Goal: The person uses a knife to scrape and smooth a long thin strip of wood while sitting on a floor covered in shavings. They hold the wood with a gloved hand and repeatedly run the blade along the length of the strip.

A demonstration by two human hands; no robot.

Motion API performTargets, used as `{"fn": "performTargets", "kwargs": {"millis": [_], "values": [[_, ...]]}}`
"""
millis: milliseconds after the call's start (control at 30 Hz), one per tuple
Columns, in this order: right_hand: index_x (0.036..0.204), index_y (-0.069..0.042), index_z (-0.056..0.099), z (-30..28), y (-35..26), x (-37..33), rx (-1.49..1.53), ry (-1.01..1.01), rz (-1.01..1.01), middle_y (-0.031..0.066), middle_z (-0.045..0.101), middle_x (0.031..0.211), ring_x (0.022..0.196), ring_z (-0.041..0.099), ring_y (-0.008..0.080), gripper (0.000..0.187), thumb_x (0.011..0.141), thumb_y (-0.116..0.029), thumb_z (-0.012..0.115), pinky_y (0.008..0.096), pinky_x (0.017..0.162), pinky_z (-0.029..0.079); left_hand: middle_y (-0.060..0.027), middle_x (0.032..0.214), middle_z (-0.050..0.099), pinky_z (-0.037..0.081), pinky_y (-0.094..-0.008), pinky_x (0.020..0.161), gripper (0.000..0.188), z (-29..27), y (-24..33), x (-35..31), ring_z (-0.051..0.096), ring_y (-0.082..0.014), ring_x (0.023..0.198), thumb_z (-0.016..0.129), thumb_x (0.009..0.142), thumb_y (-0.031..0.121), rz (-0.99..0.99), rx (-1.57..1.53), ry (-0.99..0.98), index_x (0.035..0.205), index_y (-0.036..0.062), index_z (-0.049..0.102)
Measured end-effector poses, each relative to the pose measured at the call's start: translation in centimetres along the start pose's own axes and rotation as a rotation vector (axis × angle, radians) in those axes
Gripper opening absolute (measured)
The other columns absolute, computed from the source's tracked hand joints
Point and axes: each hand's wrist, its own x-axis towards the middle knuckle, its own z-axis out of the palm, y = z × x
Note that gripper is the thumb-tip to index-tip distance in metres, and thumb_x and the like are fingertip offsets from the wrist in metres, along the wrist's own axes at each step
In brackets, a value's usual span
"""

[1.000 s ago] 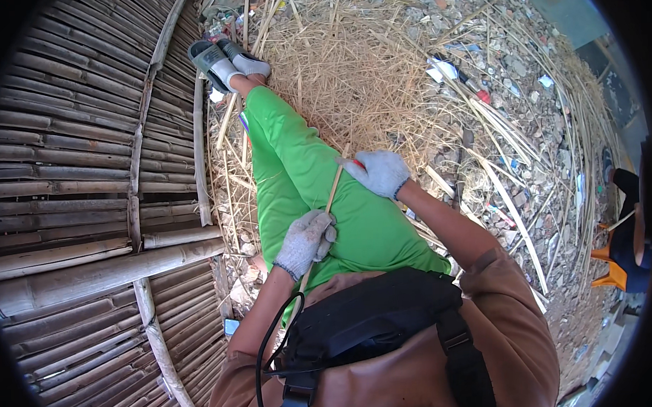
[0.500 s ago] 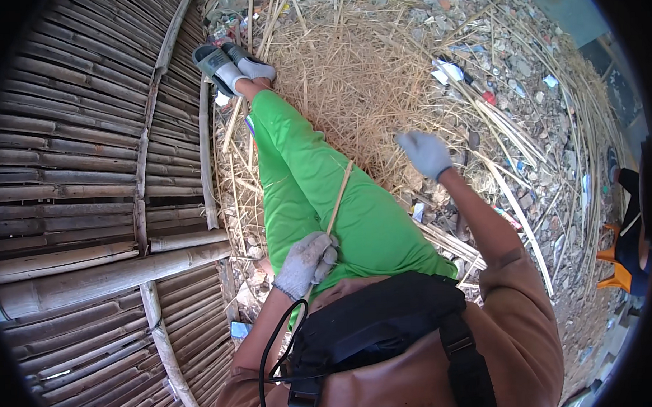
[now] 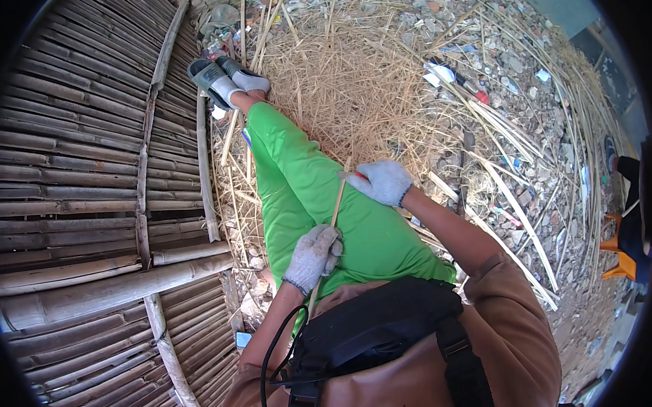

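While the pouch (image 3: 377, 318) hides its inside, left hand (image 3: 313, 254) grips strip (image 3: 339, 199), right hand (image 3: 385, 183), tool (image 3: 361, 176).

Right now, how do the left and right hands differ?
The left hand grips a thin strip partway along; the right hand holds a small tool with a red part by the strip's far end.
The left hand is nearer the black pouch; the right hand is farther out.
The left hand looks greyer than the right hand.
Both wear pale gloves.
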Motion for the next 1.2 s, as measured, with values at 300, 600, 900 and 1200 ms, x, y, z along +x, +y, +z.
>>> {"fn": "performTargets", "kwargs": {"millis": [300,600,900,1200], "values": [[0.093,-0.012,0.074,2.4,3.0,1.2,-0.045,0.112,-0.069,0.0196,0.078,0.087,0.083,0.077,0.0419,0.068,0.107,-0.072,0.045,0.0570,0.075,0.060,-0.0007,0.076,0.062,0.033,-0.0260,0.041,0.024,-0.6,-0.7,0.4,0.047,-0.0085,0.048,0.058,0.115,0.026,-0.021,-0.157,-0.049,0.111,0.0044,0.067],[0.107,-0.009,0.080,3.6,11.8,3.4,0.093,0.383,0.396,0.0237,0.080,0.102,0.096,0.078,0.0442,0.082,0.108,-0.078,0.036,0.0567,0.087,0.060,-0.0003,0.074,0.058,0.033,-0.0255,0.042,0.029,-0.2,-0.9,-0.1,0.041,-0.0083,0.046,0.060,0.115,0.030,-0.064,-0.305,-0.121,0.115,0.0011,0.066],[0.113,-0.009,0.078,-1.3,9.3,-1.3,0.184,0.253,0.127,0.0249,0.079,0.100,0.097,0.076,0.0462,0.074,0.109,-0.072,0.041,0.0549,0.088,0.059,0.0009,0.071,0.053,0.031,-0.0253,0.042,0.028,-1.1,-1.6,-1.1,0.038,-0.0076,0.045,0.057,0.116,0.029,0.023,-0.261,-0.154,0.116,0.0026,0.065],[0.100,-0.009,0.077,0.7,1.8,0.1,0.030,0.016,-0.021,0.0228,0.079,0.094,0.090,0.077,0.0453,0.073,0.108,-0.072,0.041,0.0583,0.083,0.060,-0.0014,0.079,0.066,0.034,-0.0251,0.042,0.025,0.6,-0.3,0.5,0.048,-0.0081,0.048,0.060,0.115,0.026,-0.001,-0.116,-0.011,0.115,0.0029,0.069]]}}
